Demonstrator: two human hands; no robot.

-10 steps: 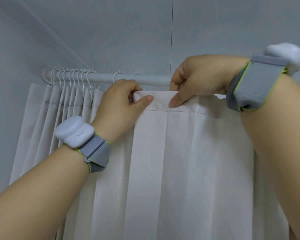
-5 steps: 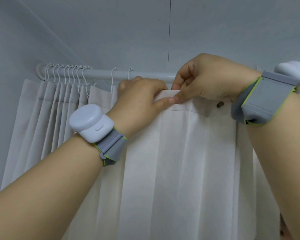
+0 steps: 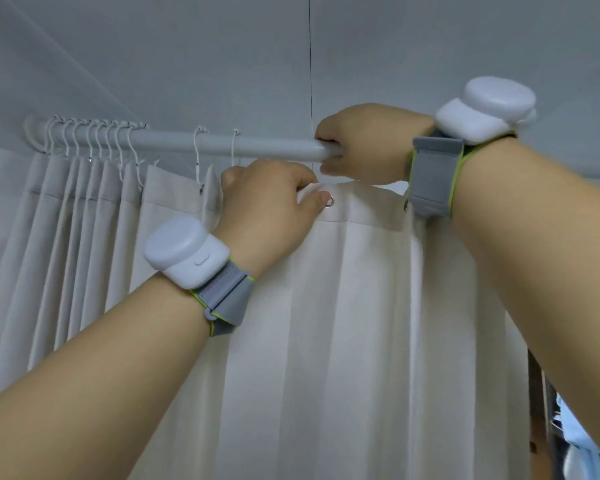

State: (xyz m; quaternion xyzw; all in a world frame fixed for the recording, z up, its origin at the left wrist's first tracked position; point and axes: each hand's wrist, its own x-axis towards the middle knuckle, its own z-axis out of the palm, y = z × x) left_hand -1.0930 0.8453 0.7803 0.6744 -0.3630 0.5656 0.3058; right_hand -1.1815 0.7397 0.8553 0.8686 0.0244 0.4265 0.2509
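A white curtain (image 3: 343,323) hangs below a white rod (image 3: 257,146) near the ceiling. My left hand (image 3: 267,209) pinches the curtain's top hem, its thumb beside a metal eyelet (image 3: 330,202). My right hand (image 3: 364,143) is curled around the rod just above, fingers over the top and thumb underneath. Two white hooks (image 3: 215,147) hang on the rod left of my hands, and several more hooks (image 3: 94,136) are bunched at the rod's left end, holding the gathered part of the curtain. Both wrists carry white sensor pods on grey straps.
Grey walls and ceiling close in above and to the left, with the rod's end fixed to the left wall (image 3: 32,133). At the lower right edge, past the curtain, a dark frame and some blue fabric (image 3: 575,431) show.
My right hand let go of the curtain hem and rose to grip the rod. My left hand stayed on the hem, and an eyelet now shows beside its thumb.
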